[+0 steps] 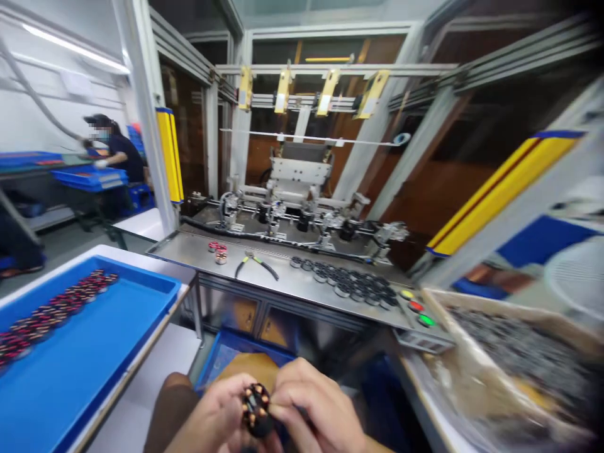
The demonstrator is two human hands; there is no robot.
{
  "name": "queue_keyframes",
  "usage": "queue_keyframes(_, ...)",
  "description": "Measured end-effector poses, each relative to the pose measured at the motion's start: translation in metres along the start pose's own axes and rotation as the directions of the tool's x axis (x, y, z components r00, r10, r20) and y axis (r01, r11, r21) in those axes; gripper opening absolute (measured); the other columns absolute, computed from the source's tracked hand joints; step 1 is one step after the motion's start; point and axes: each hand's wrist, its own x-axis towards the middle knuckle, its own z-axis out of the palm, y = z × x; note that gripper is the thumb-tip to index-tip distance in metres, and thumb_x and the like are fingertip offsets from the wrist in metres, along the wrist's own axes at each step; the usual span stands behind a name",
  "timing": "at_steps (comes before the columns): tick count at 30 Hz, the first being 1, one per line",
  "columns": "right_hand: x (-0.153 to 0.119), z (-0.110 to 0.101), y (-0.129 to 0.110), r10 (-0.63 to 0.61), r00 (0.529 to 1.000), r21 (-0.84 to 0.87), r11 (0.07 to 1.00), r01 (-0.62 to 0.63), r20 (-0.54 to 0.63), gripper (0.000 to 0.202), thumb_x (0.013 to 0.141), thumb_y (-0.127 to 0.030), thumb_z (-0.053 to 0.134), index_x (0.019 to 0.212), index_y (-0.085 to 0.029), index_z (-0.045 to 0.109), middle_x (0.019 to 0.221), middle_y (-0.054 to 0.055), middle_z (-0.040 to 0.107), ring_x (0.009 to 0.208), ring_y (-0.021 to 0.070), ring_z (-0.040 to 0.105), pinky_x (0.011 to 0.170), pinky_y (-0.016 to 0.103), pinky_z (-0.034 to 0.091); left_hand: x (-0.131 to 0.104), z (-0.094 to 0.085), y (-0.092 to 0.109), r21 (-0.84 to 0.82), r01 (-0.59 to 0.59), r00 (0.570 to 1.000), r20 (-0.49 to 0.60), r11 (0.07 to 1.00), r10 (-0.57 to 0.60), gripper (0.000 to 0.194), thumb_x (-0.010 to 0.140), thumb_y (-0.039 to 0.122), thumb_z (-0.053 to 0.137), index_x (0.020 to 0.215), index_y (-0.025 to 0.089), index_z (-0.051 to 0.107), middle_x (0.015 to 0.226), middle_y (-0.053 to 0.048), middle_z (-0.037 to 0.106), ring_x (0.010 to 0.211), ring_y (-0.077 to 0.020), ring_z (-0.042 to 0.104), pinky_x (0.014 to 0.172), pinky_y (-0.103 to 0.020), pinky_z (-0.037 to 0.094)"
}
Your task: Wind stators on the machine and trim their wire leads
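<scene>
Low in the head view, a small round motor stator (256, 412), black with copper windings, faces me above my lap. My left hand (221, 409) grips it by its left side, thumb on top and fingers curled beneath. From the other side, my right hand (318, 399) is closed, its thumb and forefinger pinched together against the stator's right rim. Whatever lies between those right fingertips is too small to make out. Ahead on the metal bench (189, 248) are black rings (353, 283) in rows, cutting pliers (257, 263) and a few red-and-copper stators (220, 254).
A blue tray (127, 333) at left holds rows of wound stators (56, 311). The winding machine (302, 207) stands behind the bench, between yellow side bars (170, 154). At right are push buttons (416, 306) and a lined box (472, 365) of dark parts. A co-worker (120, 151) sits far left.
</scene>
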Motion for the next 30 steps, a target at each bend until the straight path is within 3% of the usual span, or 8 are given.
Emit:
queue_keyframes(2,0.002,0.001,0.000,-0.021,0.999,-0.021,1.000,0.020,-0.035,0.014,0.097,-0.019,0.051,0.089,-0.018,0.062,0.072,0.004,0.064,0.065,0.0132,0.062,0.058,0.023,0.052,-0.002,0.002,0.002,0.046,0.040,0.999,-0.025,0.998,-0.039,0.049,0.072,0.056,0.077,0.094,0.014,0.068,0.072,-0.006,0.070,0.066,-0.0163,0.068,0.057,-0.022,0.046)
queue_keyframes(7,0.002,-0.008,0.006,-0.041,0.999,0.025,0.999,0.041,-0.009,0.008,0.092,-0.021,0.059,0.098,-0.016,0.061,0.076,0.005,0.064,0.072,0.0148,0.062,0.066,0.026,0.052,-0.002,0.000,0.005,0.101,-0.040,0.994,-0.096,0.994,0.049,0.039,0.068,0.047,0.083,0.093,0.018,0.073,0.075,-0.004,0.072,0.068,-0.0153,0.067,0.062,-0.023,0.050)
queue_keyframes(11,0.001,-0.015,0.016,0.123,0.992,0.207,0.972,-0.113,-0.033,0.051,0.082,-0.040,0.076,0.121,-0.016,0.054,0.094,0.009,0.063,0.079,0.0160,0.060,0.070,0.030,0.055,-0.002,-0.004,0.004,0.130,-0.034,0.992,-0.116,0.991,0.049,0.039,0.068,0.046,0.083,0.093,0.019,0.074,0.074,-0.004,0.072,0.068,-0.0169,0.067,0.061,-0.024,0.051)
queue_keyframes(14,0.001,-0.013,0.021,0.134,0.991,0.266,0.955,-0.129,-0.001,0.044,0.079,-0.044,0.078,0.107,-0.016,0.061,0.086,0.006,0.064,0.075,0.0141,0.060,0.068,0.027,0.053,-0.001,-0.005,0.004,0.144,-0.030,0.991,-0.124,0.989,0.048,0.039,0.068,0.046,0.083,0.093,0.018,0.074,0.074,-0.004,0.072,0.067,-0.0164,0.066,0.061,-0.025,0.052)
queue_keyframes(20,0.005,-0.011,0.017,0.063,0.998,0.190,0.980,-0.060,-0.011,0.026,0.086,-0.037,0.072,0.086,-0.012,0.070,0.076,0.008,0.067,0.066,0.0121,0.062,0.060,0.022,0.052,0.001,-0.002,0.002,0.139,-0.027,0.986,-0.157,0.990,0.049,0.040,0.067,0.044,0.085,0.096,0.018,0.074,0.073,-0.003,0.072,0.063,-0.0139,0.064,0.060,-0.024,0.052)
queue_keyframes(25,0.002,-0.015,0.009,0.027,1.000,0.032,0.999,-0.027,-0.004,0.010,0.092,-0.020,0.063,0.089,-0.014,0.071,0.076,0.007,0.068,0.068,0.0126,0.064,0.062,0.023,0.053,0.002,0.000,-0.003,0.122,-0.081,0.978,-0.181,0.989,0.103,0.034,0.069,0.038,0.085,0.097,0.022,0.073,0.075,-0.002,0.072,0.066,-0.0149,0.066,0.058,-0.023,0.052)
queue_keyframes(30,-0.004,-0.017,0.000,0.127,0.992,-0.059,0.990,-0.126,0.026,0.012,0.090,-0.008,0.058,0.089,-0.015,0.067,0.074,0.006,0.067,0.067,0.0144,0.063,0.059,0.024,0.053,0.004,0.004,-0.001,0.013,-0.269,0.956,-0.122,0.963,0.268,0.039,0.057,0.027,0.093,0.090,0.027,0.071,0.107,-0.001,0.071,0.092,-0.0165,0.067,0.079,-0.024,0.052)
